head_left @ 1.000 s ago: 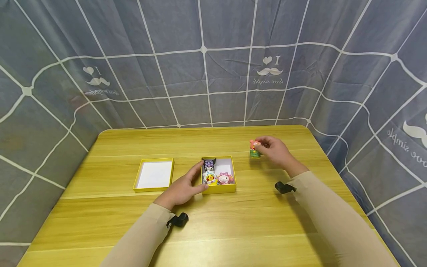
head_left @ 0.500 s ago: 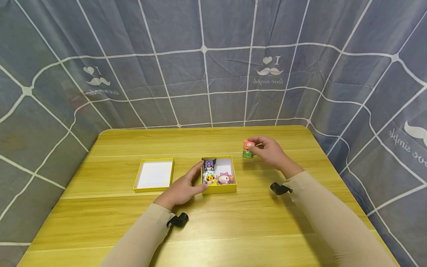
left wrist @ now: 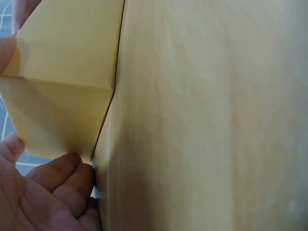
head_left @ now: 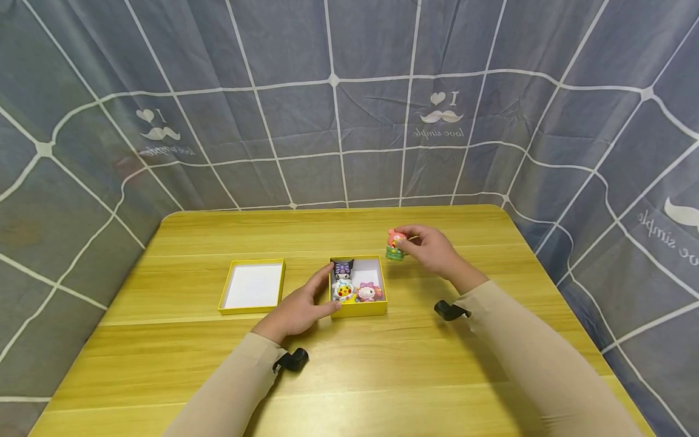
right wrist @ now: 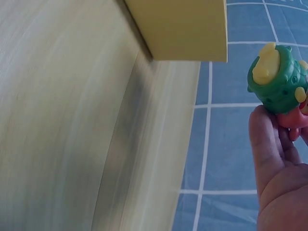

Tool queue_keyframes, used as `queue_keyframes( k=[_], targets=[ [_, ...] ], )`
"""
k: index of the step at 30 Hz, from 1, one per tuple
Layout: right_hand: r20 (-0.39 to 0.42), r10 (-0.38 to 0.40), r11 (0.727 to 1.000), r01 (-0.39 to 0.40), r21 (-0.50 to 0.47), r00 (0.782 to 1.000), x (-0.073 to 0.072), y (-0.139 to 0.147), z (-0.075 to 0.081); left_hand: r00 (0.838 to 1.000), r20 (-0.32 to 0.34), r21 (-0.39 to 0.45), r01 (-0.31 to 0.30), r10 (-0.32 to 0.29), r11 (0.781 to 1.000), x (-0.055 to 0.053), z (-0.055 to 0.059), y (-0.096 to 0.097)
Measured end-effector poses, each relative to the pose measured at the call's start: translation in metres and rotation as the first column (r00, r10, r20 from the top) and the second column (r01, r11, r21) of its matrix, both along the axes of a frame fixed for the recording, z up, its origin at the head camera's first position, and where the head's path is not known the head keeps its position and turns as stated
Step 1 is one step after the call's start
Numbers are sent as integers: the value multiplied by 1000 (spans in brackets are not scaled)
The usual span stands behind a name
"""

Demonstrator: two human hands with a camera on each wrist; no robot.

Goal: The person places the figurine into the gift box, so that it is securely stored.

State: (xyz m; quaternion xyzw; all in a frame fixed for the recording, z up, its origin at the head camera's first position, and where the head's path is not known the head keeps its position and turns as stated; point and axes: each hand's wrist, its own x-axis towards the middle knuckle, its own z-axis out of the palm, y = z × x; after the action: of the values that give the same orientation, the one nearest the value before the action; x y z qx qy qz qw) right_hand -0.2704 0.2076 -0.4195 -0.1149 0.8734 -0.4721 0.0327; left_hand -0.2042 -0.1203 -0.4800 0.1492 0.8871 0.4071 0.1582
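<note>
The right hand (head_left: 431,247), pinching a figurine (head_left: 394,249), has neared the box (head_left: 360,310) of toys (head_left: 344,291) the left hand (head_left: 300,309) grips.

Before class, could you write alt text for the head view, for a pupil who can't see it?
A person's right hand holds a pink and green figurine above a wooden table, near the far right corner of an open yellow box with three figurines inside. The left hand holds the box; an upturned yellow lid lies farther left.
</note>
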Motion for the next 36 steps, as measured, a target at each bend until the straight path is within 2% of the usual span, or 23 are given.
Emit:
queue_keyframes(
  k=[8, 19, 36],
  targets=[
    [-24, 26, 1000, -26, 10, 999, 1, -9, -1, 1000, -3, -10, -3, 3, 1000, 0, -1, 0],
    [-4, 48, 998, -48, 30, 999, 1, -23, -3, 1000, 3, 3, -5, 5, 1000, -1, -1, 0],
    [-30, 104, 993, -102, 58, 994, 5, -39, -4, 1000, 6, -8, -1, 1, 1000, -1, 0, -1]
  ],
)
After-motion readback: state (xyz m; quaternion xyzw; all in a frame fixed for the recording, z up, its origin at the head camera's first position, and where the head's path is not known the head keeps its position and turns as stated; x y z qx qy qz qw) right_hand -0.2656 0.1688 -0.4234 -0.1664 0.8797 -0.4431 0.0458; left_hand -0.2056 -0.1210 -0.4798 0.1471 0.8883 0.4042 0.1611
